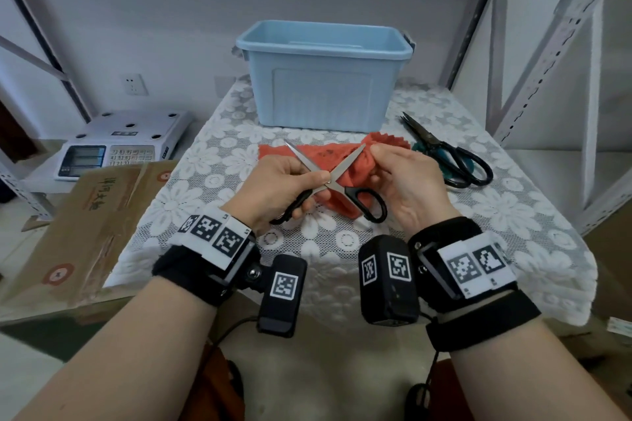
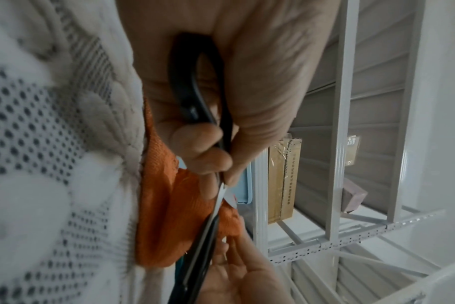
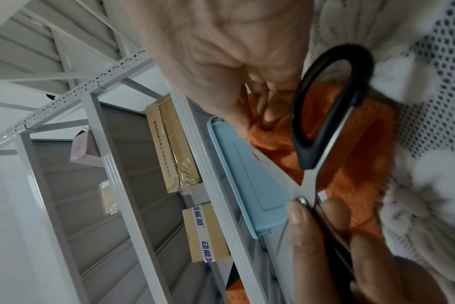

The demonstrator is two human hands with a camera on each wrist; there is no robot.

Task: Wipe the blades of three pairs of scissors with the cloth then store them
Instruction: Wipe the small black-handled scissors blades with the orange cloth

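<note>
The open scissors (image 1: 330,181) sit at the centre of the head view, held above the table, blades spread into an X. One blade runs up and left to a tip near the left end of the cloth; the other runs up and right, its tip going into the bunched fabric at the right hand. The black handle loops point down toward the person, one hidden in the left hand, the other free at lower right of the pivot.

The left hand (image 1: 277,188) has its fingers curled round the one handle, thumb pressed close to the pivot. The right hand (image 1: 407,178) pinches a fold of the orange cloth (image 1: 321,155) round the tip of the up-right blade; the rest of the cloth trails onto the table beneath.

To the right of centre two more pairs lie stacked on the table, a black-handled pair (image 1: 448,152) over a green-handled pair (image 1: 455,166), their long axis slanting from upper left to lower right, tips toward the bin.

The blue bin (image 1: 325,75) stands open behind the cloth, in the upper middle. The table wears a white lace tablecloth (image 1: 513,212) with flowers. At the left edge are a cardboard box (image 1: 89,225) and an electronic scale (image 1: 119,143); grey metal shelving (image 1: 547,55) frames the upper right.
</note>
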